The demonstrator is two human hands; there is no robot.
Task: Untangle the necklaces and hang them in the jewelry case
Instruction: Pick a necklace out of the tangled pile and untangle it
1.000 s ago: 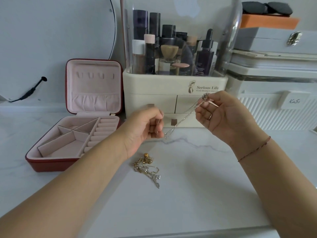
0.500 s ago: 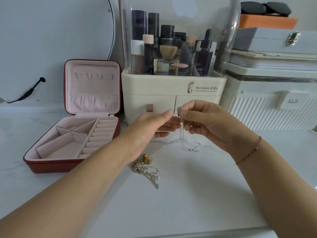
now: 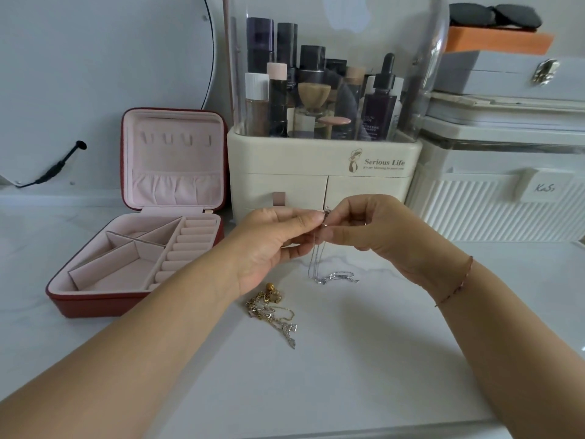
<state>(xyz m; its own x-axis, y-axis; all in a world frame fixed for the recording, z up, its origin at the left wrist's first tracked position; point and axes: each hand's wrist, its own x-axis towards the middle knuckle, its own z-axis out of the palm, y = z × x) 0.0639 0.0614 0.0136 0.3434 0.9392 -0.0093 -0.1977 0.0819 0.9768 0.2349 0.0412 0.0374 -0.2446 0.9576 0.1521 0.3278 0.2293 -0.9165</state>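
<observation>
A thin silver necklace [image 3: 319, 264] hangs from between my two hands, its lower end pooled on the white marble table [image 3: 348, 359]. My left hand [image 3: 272, 242] and my right hand [image 3: 373, 232] meet fingertip to fingertip and both pinch its top near the clasp. A tangled heap of gold and silver necklaces [image 3: 272, 308] lies on the table just below my left wrist. The red jewelry case [image 3: 95, 299] stands open at the left, pink inside, with a row of small hooks [image 3: 175, 139] in its upright lid.
A cream cosmetics organizer [image 3: 323, 172] with bottles under a clear dome stands right behind my hands. White ribbed storage boxes [image 3: 500, 210] are stacked at the right. A round mirror [image 3: 104, 74] with a black cable leans at the back left.
My hands came together from stretched apart. The silver necklace, earlier taut between them, now hangs down from the pinch with its end on the table.
</observation>
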